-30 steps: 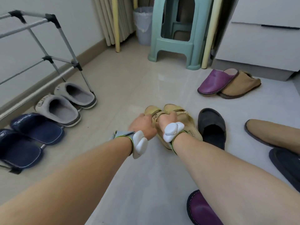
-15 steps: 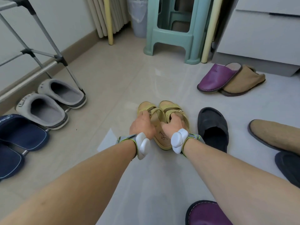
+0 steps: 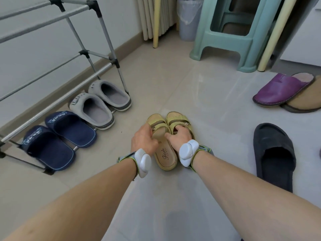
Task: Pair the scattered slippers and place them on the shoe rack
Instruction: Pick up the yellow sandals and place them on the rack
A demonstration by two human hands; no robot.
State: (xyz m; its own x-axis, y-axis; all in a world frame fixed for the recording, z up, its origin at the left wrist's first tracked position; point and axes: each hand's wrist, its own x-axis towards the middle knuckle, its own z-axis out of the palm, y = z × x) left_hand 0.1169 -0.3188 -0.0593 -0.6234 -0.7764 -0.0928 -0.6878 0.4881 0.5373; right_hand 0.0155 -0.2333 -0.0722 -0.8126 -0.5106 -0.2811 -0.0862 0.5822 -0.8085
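Two yellow-tan sandals lie side by side on the floor at the centre. My left hand (image 3: 143, 139) grips the left sandal (image 3: 164, 154) at its strap. My right hand (image 3: 179, 135) has its fingers tucked under the strap of the right sandal (image 3: 177, 119). The metal shoe rack (image 3: 97, 70) stands at the left by the wall. On its bottom rails sit a grey slipper pair (image 3: 97, 108) and a navy slipper pair (image 3: 59, 136).
A black slipper (image 3: 274, 153) lies right of my right arm. A purple slipper (image 3: 281, 89) overlaps a tan slipper (image 3: 305, 103) at the far right. A green plastic stool (image 3: 225, 37), a bin (image 3: 187, 20) and yellow poles stand at the back.
The view has swung left and the rack shows more fully. Both hands have stayed on the sandals, which now lie nearer the rack; my right fingers have slid under the strap.
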